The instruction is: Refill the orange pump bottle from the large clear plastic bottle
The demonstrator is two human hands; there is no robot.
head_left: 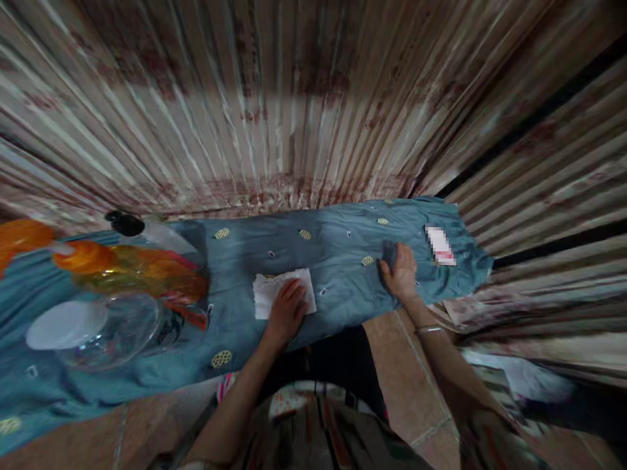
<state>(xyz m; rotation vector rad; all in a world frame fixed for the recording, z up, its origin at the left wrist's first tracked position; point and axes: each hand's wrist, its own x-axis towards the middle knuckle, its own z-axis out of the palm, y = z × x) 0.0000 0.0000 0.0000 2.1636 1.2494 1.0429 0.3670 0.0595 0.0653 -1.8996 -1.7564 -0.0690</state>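
A white sheet with ragged edges (262, 301), paper or thin cloth, lies on the blue cloth cover (337, 225). My left hand (290, 305) rests flat on its right part, fingers stretched forward, hiding some of it. Farther right, my right hand (402, 271) is down on the cover. Its thumb and fingers curve around a small dark blue patch (389, 250); whether this is a bunched fold or a separate thing I cannot tell. Just beyond that hand lies a small white and pink rectangular item (440, 245), blurred out in the picture.
At the left lie a clear jar with a white lid (112, 333), a yellow-orange see-through bottle or bag (142, 271) and a clear bottle with a black top (169, 237). Pleated curtains (294, 130) hang behind and at the right. Tiled floor (399, 365) shows below the cover's edge.
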